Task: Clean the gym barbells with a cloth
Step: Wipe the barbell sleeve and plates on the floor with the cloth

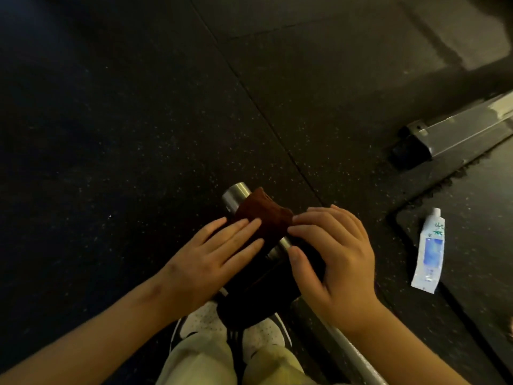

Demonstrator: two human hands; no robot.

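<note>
Dim warm view, light seemingly from upper right, glare on metal beam (458, 126), soft blur, bent edges

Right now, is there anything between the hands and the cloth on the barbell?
Nothing visible. The left hand lies flat on the cloth and the right hand touches its edge; the cloth drapes over the barbell. The tube lies apart on the floor, to the right.

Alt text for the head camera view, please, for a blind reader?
A left hand lies flat on a brown cloth draped over a steel barbell end, the right hand touching its edge. A white tube lies on the dark floor.
</note>
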